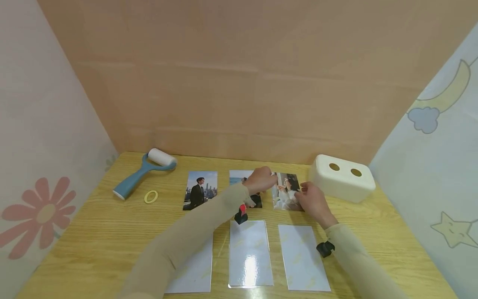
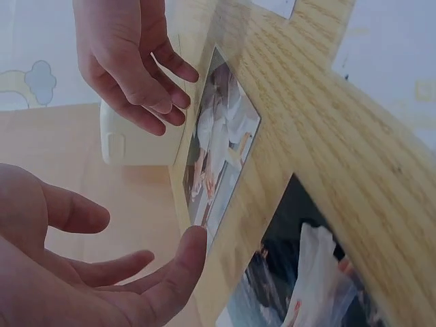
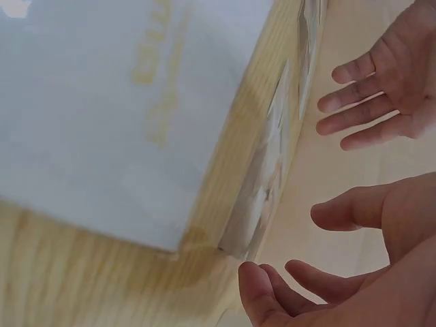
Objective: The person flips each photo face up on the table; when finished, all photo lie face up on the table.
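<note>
A photo print of a person in white lies on the wooden table, with a hand at either side. My left hand reaches over the middle photo, partly hiding it; its fingertips are at the right photo's upper left edge. At that photo's right edge is my right hand, its fingers loosely bent. Both wrist views show the fingers of my left hand and right hand spread apart, gripping nothing. Further left lies a photo of a person in a dark suit.
Nearer me lie three white sheets with faint yellow print: left, middle and right. A blue-handled lint roller and a pale yellow ring are at left. A white box with two holes stands right of the photos.
</note>
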The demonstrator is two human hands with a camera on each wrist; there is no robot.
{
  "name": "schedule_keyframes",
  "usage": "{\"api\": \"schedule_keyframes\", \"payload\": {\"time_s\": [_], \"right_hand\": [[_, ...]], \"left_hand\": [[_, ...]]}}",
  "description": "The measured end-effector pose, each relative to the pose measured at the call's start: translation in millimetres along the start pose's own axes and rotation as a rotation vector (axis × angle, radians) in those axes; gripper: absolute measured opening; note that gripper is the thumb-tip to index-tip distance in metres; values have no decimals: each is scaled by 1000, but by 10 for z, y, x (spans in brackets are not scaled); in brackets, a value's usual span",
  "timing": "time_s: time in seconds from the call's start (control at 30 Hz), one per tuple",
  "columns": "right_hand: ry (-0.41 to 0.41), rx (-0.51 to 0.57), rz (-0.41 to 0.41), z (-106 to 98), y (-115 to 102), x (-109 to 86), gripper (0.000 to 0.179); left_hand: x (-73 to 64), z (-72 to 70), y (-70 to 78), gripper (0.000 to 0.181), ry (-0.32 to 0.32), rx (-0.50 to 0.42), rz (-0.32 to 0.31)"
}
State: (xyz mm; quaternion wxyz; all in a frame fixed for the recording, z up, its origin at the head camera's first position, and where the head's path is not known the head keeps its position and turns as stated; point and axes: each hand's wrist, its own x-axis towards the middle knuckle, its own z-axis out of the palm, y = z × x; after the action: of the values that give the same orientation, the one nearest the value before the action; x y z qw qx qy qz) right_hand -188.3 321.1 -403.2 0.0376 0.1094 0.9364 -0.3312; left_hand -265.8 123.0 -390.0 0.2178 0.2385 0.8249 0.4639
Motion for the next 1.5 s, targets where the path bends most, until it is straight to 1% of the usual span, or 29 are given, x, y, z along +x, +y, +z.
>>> {"api": "schedule_keyframes", "payload": {"time_s": [0.17,0.33,0.4,0.47,0.5,0.57,0.67,0.73,0.8,0.87,1.03,1.13,1.23,1.4,1.47,1.5], "right_hand": [[25,23,-41,4,-107,-40,48],[30,37,-82,28,-202,-69,46],[30,31,-100,46,-225,-77,45],[34,23,-122,62,-243,-84,43],[36,20,-133,70,-252,-88,42],[39,14,-159,82,-271,-99,41],[38,12,-193,97,-307,-128,40],[38,2,-215,112,-333,-148,38],[34,-10,-233,132,-355,-165,38],[33,-22,-247,154,-373,-179,37],[36,-43,-287,198,-391,-209,36],[41,-47,-311,216,-399,-227,35],[35,-46,-336,230,-416,-260,34],[29,-42,-367,258,-439,-321,34],[34,-39,-381,269,-452,-347,33],[36,-34,-390,274,-461,-361,33]], "left_hand": [[-97,-61,28,49,16,25,38],[-243,-94,11,36,32,75,100],[-297,-113,6,32,38,118,124],[-350,-133,17,26,45,178,140],[-374,-143,23,26,49,222,149],[-424,-163,32,25,63,326,145],[-495,-195,23,39,75,470,112],[-535,-216,-20,44,83,527,93],[-577,-243,-76,46,87,564,84],[-620,-268,-141,44,93,582,85],[-763,-323,-260,38,114,584,96],[-858,-343,-301,39,126,597,102],[-955,-360,-333,43,136,609,110],[-1136,-409,-370,33,154,606,136],[-1213,-433,-388,32,157,616,126],[-1252,-445,-397,34,160,617,117]]}}
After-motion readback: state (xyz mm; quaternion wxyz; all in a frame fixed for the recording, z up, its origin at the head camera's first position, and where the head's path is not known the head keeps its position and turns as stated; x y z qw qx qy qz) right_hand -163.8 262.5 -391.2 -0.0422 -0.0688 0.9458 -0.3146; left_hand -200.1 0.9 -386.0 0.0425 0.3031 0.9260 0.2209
